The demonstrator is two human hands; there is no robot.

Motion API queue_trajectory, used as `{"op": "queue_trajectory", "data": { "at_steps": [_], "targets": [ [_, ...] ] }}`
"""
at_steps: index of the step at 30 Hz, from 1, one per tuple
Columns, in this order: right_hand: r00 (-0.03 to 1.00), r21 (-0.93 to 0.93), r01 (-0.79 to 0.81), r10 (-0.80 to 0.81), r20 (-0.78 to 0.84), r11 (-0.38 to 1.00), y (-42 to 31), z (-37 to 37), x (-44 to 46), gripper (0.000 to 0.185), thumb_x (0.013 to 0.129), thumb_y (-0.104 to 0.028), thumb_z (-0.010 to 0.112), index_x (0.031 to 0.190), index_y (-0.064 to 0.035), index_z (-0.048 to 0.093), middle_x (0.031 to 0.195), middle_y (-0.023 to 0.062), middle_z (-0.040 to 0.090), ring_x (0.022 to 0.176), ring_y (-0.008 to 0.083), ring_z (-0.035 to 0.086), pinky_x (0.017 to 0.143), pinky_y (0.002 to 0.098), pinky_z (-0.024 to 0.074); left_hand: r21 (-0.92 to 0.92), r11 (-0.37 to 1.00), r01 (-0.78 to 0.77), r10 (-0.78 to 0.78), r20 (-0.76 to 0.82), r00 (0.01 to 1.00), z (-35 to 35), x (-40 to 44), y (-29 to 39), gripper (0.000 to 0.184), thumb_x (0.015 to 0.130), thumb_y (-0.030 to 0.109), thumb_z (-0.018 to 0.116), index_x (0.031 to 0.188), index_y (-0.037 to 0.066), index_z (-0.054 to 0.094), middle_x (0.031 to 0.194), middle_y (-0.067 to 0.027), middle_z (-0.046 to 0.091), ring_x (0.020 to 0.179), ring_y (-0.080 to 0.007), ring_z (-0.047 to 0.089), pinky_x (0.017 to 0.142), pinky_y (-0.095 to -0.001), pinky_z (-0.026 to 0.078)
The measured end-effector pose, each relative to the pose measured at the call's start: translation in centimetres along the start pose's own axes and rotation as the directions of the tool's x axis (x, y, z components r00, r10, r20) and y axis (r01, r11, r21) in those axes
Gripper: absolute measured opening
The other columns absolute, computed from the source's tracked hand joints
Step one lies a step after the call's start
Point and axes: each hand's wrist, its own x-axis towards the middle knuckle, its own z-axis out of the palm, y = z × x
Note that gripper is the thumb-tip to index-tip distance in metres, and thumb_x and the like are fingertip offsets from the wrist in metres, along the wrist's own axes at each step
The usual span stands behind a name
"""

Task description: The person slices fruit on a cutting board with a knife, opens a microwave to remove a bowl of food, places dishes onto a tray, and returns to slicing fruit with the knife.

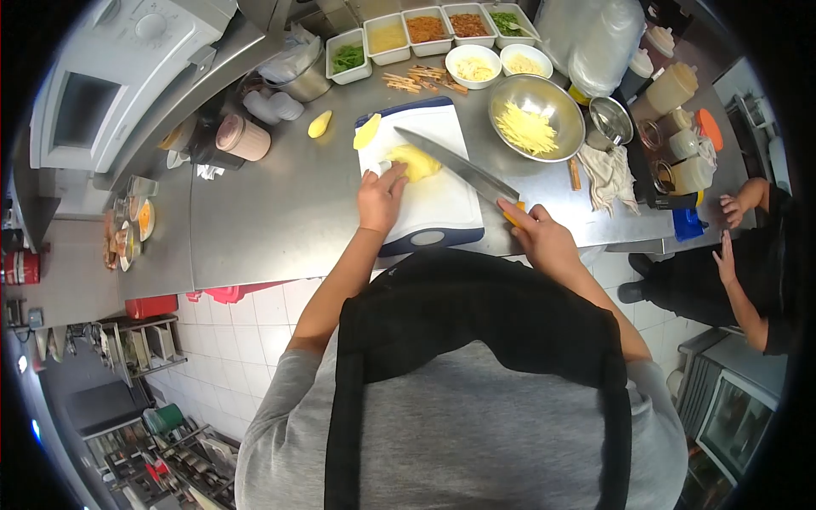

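Observation:
My right hand (pixel 544 240) is closed around the orange handle of a large kitchen knife (pixel 459 164). Its blade slants up and left over the white cutting board (pixel 442 204). My left hand (pixel 382 197) rests its fingertips on a pile of thin yellow slices (pixel 414 162), at the left side of the blade. Something small and white shows by those fingers; I cannot make it out. A peeled yellow piece (pixel 366 132) lies on the board's upper left edge. Right of the board, a steel bowl (pixel 568 144) holds yellow shreds (pixel 525 127).
Another yellow piece (pixel 320 124) lies left of the board. White tubs (pixel 389 56) of chopped ingredients line the back, with wooden clothespins (pixel 425 78) before them. A cloth (pixel 607 178) and sauce bottles (pixel 673 87) stand right. A co-worker's hands (pixel 738 208) show at far right.

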Motion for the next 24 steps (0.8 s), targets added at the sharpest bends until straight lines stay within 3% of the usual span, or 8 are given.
{"op": "queue_trajectory", "data": {
  "at_steps": [24],
  "targets": [
    [1.000,-0.006,0.028,-0.028,0.000,1.000,0.4,-0.9,-0.6,0.052,0.088,-0.020,0.054,0.136,-0.0367,0.040,0.090,0.0116,0.051,0.072,0.0310,0.060,0.063,0.0418,0.0491,-0.025,1.000,-0.010,0.008,-0.062,0.998,0.3,-0.4,0.0,0.022,0.073,0.007,0.072,0.094,0.009,0.070,0.096,-0.0096,0.068,0.083,-0.0285,0.061,0.075,-0.0359,0.050]
  ]
}}
